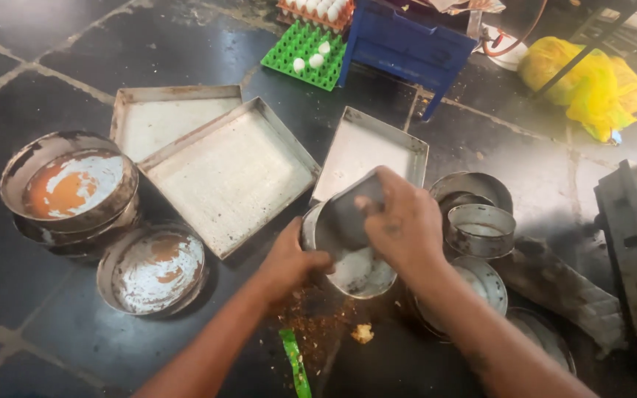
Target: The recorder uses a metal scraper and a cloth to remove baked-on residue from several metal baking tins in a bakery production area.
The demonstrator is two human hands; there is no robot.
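left hand (289, 262) clamps the near rim of a round metal baking tin (352, 258) sitting on the dark tiled floor (75, 59), fingers curled over the edge, thumb outside. right hand (399, 221) is closed around a dark flat scraper (352, 210), its edge down inside the tin. the tin looks stiff, thin and light, likely to skid on the tiles unless pinned, so the rim is the sensible place to hold it; the edge may be sharp and greasy. inside it, a pale crust on the base

around it: 3 square metal trays, the largest (230, 173) just left of the tin, another (164, 118) behind that, a third (370, 151) propped at a tilt behind the hands, all bare but for a whitish film. far left, a stack of round tins (68, 188) with orange and white residue in the top one, and a lower tin (155, 269) with a flaky white coating. right, several empty round tins and a ring (481, 228). crumbs (318, 317) scatter below the tin. up top, a green egg tray (307, 48) holds a few white eggs, beside a blue crate (407, 40) and a yellow bag (591, 81)
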